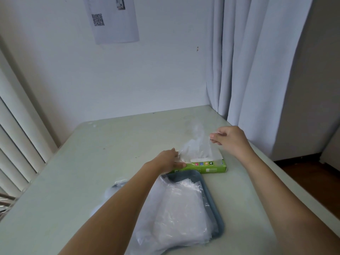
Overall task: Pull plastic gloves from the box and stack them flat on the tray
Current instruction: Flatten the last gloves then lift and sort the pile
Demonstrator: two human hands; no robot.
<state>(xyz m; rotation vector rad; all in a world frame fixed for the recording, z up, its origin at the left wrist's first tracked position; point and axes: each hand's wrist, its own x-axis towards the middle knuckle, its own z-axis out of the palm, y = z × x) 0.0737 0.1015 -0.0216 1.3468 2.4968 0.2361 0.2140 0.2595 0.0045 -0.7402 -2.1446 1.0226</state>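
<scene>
The right hand (228,138) has its grip pinched on a top edge of a thin clear plastic glove (196,144), which rises from the slot of the flat green cardboard box (211,167) with its lower part not yet out of the opening. The left hand (169,161) has its grip closed over the box's left end, thumb on the near side, holding it down on the bench. To do this well, the pull should probably go straight up and slowly so the film neither tears nor drags out the next glove, while the left hand keeps the light box from lifting. The blue-grey plastic tray (184,176) lies just in front of the box with a loose stack of clear gloves (180,208) that overhangs its near edge. The pale greenish bench (114,144) meets a white wall (147,70) bearing a printed paper sheet (114,21), with pale curtains (257,70) on the right and white blinds (18,126) on the left
</scene>
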